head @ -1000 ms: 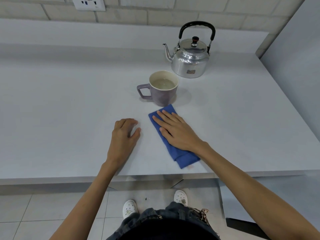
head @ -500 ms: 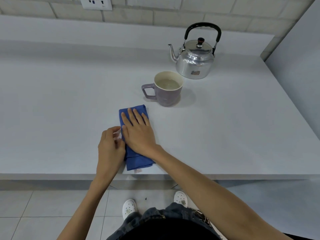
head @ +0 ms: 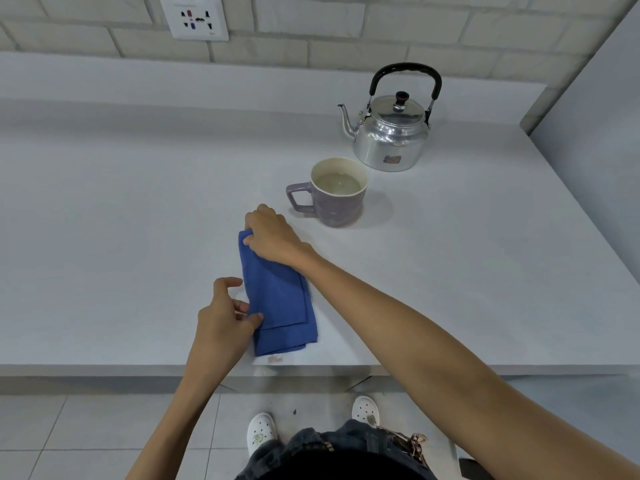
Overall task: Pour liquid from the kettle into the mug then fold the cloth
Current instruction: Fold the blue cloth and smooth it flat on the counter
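Grey counter (head: 138,209), brick wall (head: 346,36), tiled floor (head: 52,427).

A: Where's the kettle (head: 389,133)?

B: At the back of the counter, upright. It's shiny metal with a black arched handle standing up, a dark knob on the lid and the spout pointing left.

A: And the mug (head: 337,195)?

B: Just in front of the kettle, apart from it. It's purple outside, cream inside, with a squarish handle pointing left and pale liquid reaching well up the inside.

A: The cloth (head: 278,299)?

B: Blue, folded into a long narrow strip with layered edges showing. It lies flat near the front edge of the counter, running front to back, its far end near the mug but not touching it.
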`<act>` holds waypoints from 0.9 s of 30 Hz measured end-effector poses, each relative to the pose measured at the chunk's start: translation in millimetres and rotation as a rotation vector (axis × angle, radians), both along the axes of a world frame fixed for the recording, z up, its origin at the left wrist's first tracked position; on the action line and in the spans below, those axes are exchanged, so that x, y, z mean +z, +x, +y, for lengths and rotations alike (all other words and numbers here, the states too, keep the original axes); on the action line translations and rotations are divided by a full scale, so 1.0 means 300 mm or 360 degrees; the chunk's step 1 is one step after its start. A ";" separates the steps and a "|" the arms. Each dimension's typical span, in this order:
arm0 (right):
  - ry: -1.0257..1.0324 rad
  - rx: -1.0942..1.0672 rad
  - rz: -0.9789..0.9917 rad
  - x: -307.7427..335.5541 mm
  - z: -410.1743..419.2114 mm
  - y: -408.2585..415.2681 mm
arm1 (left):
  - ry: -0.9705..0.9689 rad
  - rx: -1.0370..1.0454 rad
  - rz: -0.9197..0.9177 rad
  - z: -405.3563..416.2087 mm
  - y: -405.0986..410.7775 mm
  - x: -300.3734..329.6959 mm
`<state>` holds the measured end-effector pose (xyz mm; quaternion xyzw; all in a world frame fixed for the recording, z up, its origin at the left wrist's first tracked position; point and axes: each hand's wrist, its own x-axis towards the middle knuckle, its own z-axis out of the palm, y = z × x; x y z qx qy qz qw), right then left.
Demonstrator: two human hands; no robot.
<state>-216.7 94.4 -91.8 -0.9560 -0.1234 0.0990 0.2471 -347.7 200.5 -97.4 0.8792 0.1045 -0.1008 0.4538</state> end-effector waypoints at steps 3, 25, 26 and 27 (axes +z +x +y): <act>0.0093 -0.0010 -0.0038 0.014 0.043 0.015 | 0.0022 0.0041 -0.0040 0.033 0.006 0.009; 0.0233 0.0058 -0.0244 0.011 0.170 0.040 | 0.0518 0.0220 -0.0471 0.082 -0.006 -0.006; 0.0249 0.0077 -0.0298 0.012 0.161 0.032 | 0.0582 0.0158 -0.0502 0.065 -0.010 -0.008; 0.0239 0.0124 -0.0315 0.008 0.152 0.020 | 0.0674 0.0019 -0.0443 0.047 -0.012 -0.011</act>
